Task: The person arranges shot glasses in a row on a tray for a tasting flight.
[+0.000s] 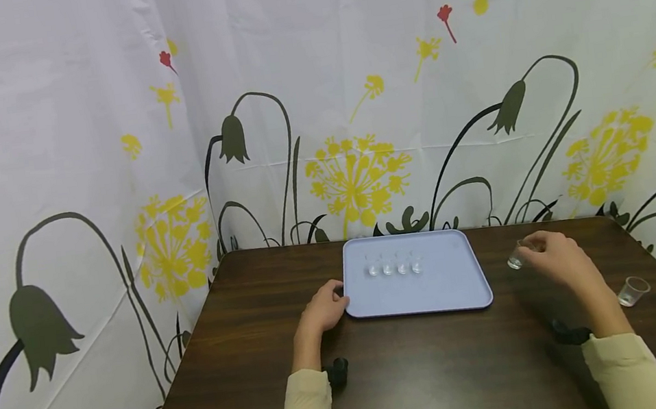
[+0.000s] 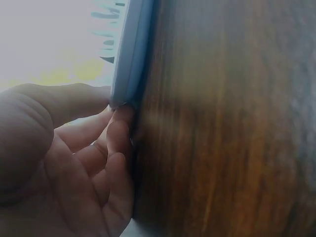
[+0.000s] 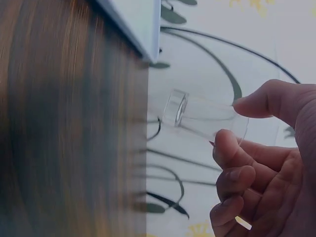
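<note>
My left hand point(image 1: 321, 307) pinches the near left corner of a pale blue tray point(image 1: 433, 293), which lies on the table. In the left wrist view the thumb is at the tray's rim point(image 2: 127, 59) and the fingers are bent below its edge. Off the tray's right side, my right hand point(image 1: 562, 262) holds a small clear shot glass point(image 1: 515, 263). The right wrist view has thumb and index finger pinching this glass near its mouth, its thick base point(image 3: 175, 108) pointing to the tabletop with a gap between. Several like shot glasses point(image 1: 387, 268) stand in a row on the tray.
Another shot glass point(image 1: 633, 291) stands on the dark wooden table point(image 1: 431, 370) at the right, beside my right forearm. A white curtain point(image 1: 320, 46) with a flower print hangs directly behind the table's far edge and along its left side.
</note>
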Tool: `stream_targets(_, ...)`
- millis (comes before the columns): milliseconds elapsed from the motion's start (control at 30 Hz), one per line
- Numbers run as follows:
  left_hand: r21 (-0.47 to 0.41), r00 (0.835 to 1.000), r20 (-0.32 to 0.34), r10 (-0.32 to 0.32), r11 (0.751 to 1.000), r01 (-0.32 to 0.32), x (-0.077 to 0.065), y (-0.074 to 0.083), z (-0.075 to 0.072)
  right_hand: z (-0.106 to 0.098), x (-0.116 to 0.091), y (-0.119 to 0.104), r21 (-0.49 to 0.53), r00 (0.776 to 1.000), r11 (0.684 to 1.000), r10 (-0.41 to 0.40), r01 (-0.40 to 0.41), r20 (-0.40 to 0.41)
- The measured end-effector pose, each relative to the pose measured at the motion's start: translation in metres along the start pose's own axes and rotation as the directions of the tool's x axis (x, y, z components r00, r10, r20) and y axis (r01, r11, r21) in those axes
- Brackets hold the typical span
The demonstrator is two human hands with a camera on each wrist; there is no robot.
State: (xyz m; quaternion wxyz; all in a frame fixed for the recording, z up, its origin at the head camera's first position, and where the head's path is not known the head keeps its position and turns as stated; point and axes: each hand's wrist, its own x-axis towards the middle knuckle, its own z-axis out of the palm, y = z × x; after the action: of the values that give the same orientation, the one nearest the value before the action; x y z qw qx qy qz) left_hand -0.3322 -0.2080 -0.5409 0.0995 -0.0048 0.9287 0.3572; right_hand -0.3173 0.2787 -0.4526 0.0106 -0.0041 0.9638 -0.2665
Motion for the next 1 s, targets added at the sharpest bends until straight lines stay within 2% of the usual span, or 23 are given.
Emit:
stream_targets(133,0.008,1.000,-0.002,0.024,1.000,-0.024,0.000,-0.004,0.001,0.010,0.006,-0.010,0.003,0.999,0.999,-0.047,0.047,-0.008)
stream_targets(333,-0.035,1.000,-0.011,0.002,0.999,-0.002,-0.022,0.018,-0.010,0.022,0.015,-0.031,-0.008,0.996,0.996,-0.088,0.088,-0.007)
stream_targets(367,-0.047,1.000,-0.009,-0.019,0.999,0.019,-0.027,0.024,-0.013,0.024,0.016,-0.034,-0.009,0.996,0.996,-0.094,0.094,-0.007)
stream_targets(400,-0.050,1.000,-0.009,-0.022,0.999,0.022,-0.028,0.025,-0.013,0.025,0.017,-0.037,-0.010,0.995,0.995,-0.099,0.099,-0.007)
stream_targets(467,-0.043,0.999,-0.018,-0.034,0.999,0.034,-0.019,0.019,-0.008,0.027,0.019,-0.045,-0.014,0.994,0.994,-0.110,0.110,-0.013)
stream_targets(633,-0.041,0.999,-0.021,-0.023,0.999,0.022,-0.019,0.020,-0.010,0.031,0.025,-0.062,-0.022,0.990,0.990,-0.140,0.140,-0.019)
stream_targets(700,-0.048,1.000,-0.014,-0.011,0.999,0.011,-0.029,0.028,-0.016,0.034,0.028,-0.068,-0.026,0.989,0.988,-0.150,0.149,-0.008)
stream_targets(1000,-0.048,1.000,-0.003,0.008,0.999,-0.008,-0.030,0.026,-0.016,0.052,0.038,-0.082,-0.041,0.983,0.984,-0.173,0.176,0.058)
